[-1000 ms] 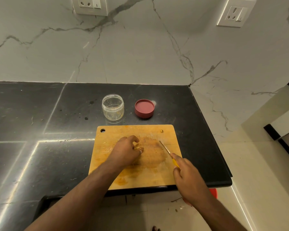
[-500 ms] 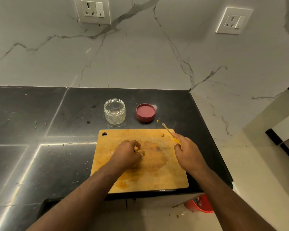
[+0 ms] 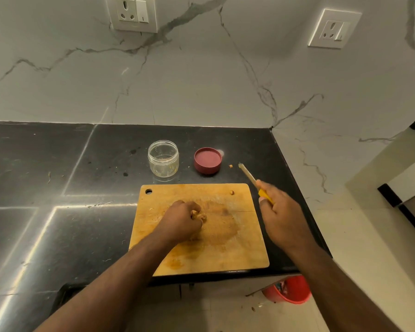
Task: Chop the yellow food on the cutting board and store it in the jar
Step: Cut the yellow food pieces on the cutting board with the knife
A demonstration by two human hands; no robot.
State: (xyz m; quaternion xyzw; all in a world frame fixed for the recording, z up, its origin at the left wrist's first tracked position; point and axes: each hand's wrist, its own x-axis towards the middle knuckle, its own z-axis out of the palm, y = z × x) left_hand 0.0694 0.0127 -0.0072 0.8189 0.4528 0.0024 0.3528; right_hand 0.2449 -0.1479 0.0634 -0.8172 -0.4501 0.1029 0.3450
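Note:
A wooden cutting board (image 3: 237, 250) lies on the black counter near its front edge. My left hand (image 3: 181, 221) rests on the board with its fingers curled round a small heap of yellow food (image 3: 200, 215). My right hand (image 3: 282, 212) grips a yellow-handled knife (image 3: 249, 177) just off the board's right edge, blade pointing up and left over the counter. Behind the board stands an open clear jar (image 3: 163, 158), and its red lid (image 3: 207, 160) lies to the right of it. One small yellow scrap (image 3: 231, 192) lies near the board's far right corner.
The black counter (image 3: 58, 188) ends at the right beside a marble wall (image 3: 225, 80) with two sockets. A yellow crumb (image 3: 230, 166) lies on the counter near the lid. A red bucket (image 3: 290, 289) stands on the floor below the counter's front right corner.
My right hand has carried the knife from over the board to the right, off its edge. My left hand has drawn the yellow food together under curled fingers.

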